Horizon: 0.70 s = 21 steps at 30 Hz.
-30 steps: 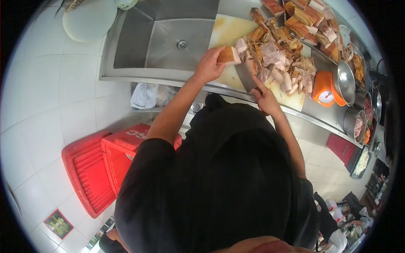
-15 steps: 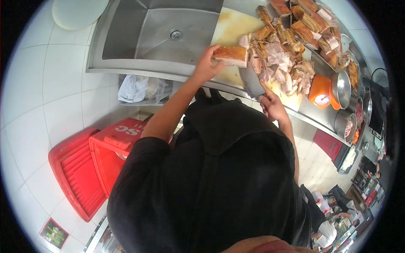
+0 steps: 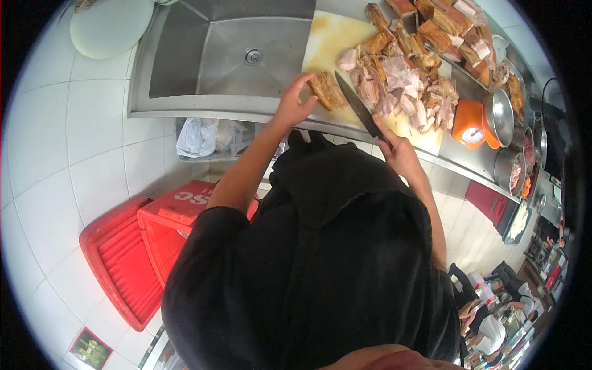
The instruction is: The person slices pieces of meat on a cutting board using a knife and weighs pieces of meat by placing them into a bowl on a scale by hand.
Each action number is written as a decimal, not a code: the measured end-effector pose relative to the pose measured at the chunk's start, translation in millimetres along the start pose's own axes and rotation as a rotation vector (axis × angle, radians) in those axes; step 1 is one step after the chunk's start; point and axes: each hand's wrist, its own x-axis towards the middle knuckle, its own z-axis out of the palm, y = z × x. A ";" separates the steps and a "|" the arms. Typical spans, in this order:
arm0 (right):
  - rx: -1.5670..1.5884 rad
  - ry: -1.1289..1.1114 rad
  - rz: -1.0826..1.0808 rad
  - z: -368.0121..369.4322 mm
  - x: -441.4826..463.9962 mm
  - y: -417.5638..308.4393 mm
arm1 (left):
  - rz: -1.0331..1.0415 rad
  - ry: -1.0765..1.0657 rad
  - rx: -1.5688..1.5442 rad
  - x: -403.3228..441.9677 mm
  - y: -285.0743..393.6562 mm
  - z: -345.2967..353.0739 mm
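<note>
My left hand is at the left end of a browned meat slab, its fingertips touching it and thumb apart from the fingers. The slab lies on the pale cutting board beside the sink. My right hand is wrapped round the handle of a broad knife. The blade slants up and left, between the slab and a heap of cut meat. Its tip is near the slab's upper right corner.
Left of the board is a steel sink. Rightward stand larger meat pieces, an orange scale and a metal bowl of meat. A red box sits below left. Other people are at lower right.
The slab between my hands has turned to show a rougher brown face. The knife, earlier seen flat and low by the heap, now slants up beside the slab.
</note>
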 end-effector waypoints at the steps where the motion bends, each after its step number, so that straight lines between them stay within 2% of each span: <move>1: 0.054 0.035 -0.001 3.7 -1.0 0.4 | -0.031 0.014 -0.038 -5.5 5.0 2.0; 2: 0.069 0.128 -0.079 7.7 2.1 2.5 | -0.025 0.033 -0.031 -8.0 8.9 3.3; 5: 0.051 0.227 -0.088 15.3 23.1 6.4 | -0.006 0.090 -0.005 -8.7 21.7 8.6; 11: -0.019 0.192 0.006 5.0 73.5 -49.5 | 0.047 0.105 0.135 4.0 23.8 21.9; 12: -0.008 0.265 -0.116 7.4 72.3 -51.3 | 0.046 0.096 0.148 4.9 25.1 22.1; 15: -0.063 0.116 0.047 3.8 54.5 -61.0 | 0.053 0.095 0.180 5.6 25.9 22.1; 18: -0.091 0.064 0.081 8.8 43.8 -64.6 | 0.044 0.097 0.185 3.7 28.6 23.8; 21: -0.143 0.071 0.027 19.3 43.4 -55.9 | 0.044 0.108 0.190 3.6 28.2 24.2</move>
